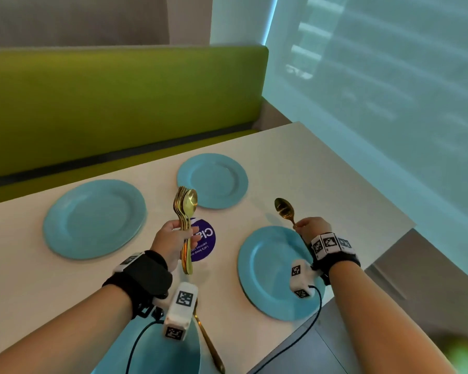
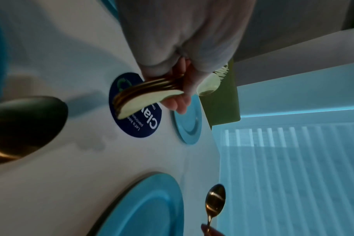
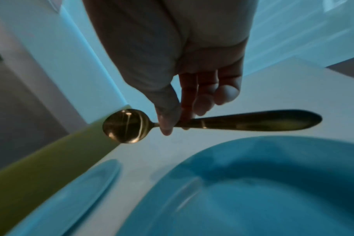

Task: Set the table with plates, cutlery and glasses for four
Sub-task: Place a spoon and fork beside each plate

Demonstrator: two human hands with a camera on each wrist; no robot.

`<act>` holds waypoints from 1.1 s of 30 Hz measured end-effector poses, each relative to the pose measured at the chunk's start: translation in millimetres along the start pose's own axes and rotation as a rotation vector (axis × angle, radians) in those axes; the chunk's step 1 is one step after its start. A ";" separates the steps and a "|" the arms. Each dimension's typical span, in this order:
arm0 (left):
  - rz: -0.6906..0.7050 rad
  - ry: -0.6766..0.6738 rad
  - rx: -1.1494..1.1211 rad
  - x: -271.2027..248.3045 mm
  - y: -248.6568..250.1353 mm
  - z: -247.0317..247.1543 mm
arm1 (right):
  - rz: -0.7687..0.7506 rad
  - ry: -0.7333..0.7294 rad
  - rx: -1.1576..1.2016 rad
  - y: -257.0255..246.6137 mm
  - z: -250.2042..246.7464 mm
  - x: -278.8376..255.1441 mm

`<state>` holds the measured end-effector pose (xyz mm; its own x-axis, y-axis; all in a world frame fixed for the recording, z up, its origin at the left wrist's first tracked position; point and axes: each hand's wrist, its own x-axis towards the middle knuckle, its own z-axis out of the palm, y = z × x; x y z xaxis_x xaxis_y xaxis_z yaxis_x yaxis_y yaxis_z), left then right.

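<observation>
Several blue plates lie on the white table [image 1: 322,168]: one far left [image 1: 93,218], one far middle [image 1: 212,180], one near right [image 1: 270,271] and one at the near edge [image 1: 152,352]. My left hand [image 1: 173,238] grips a stacked bundle of gold cutlery [image 1: 185,220] upright above the table's middle; the bundle's handles [image 2: 144,94] fan out under my fingers. My right hand [image 1: 312,228] pinches a single gold spoon [image 1: 284,210] by its neck, bowl up, over the far edge of the near right plate; the spoon [image 3: 212,124] shows lengthwise there. Another gold spoon [image 1: 208,344] lies beside the near plate.
A round purple sticker [image 1: 204,240] marks the table's middle. A green bench seat [image 1: 119,103] runs along the far side. A frosted glass wall [image 1: 389,90] borders the right side, and the table's right edge drops to grey floor [image 1: 405,268].
</observation>
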<state>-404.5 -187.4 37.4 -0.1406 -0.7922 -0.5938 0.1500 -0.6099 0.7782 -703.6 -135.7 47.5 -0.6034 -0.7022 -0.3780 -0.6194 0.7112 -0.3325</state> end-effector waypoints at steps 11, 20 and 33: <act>-0.023 0.009 0.033 17.5 -13.8 20.4 | 0.172 -0.025 -0.155 68.1 6.9 32.1; -0.038 0.020 0.036 23.1 -18.7 18.1 | 0.176 -0.023 -0.168 75.4 15.9 33.7; -0.056 -0.005 0.031 23.1 -17.1 17.3 | 0.167 0.030 -0.203 60.1 15.5 31.6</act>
<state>-427.2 -194.9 13.9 -0.1529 -0.7568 -0.6355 0.1118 -0.6522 0.7497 -752.1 -114.7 2.2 -0.7183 -0.5789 -0.3859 -0.5966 0.7979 -0.0862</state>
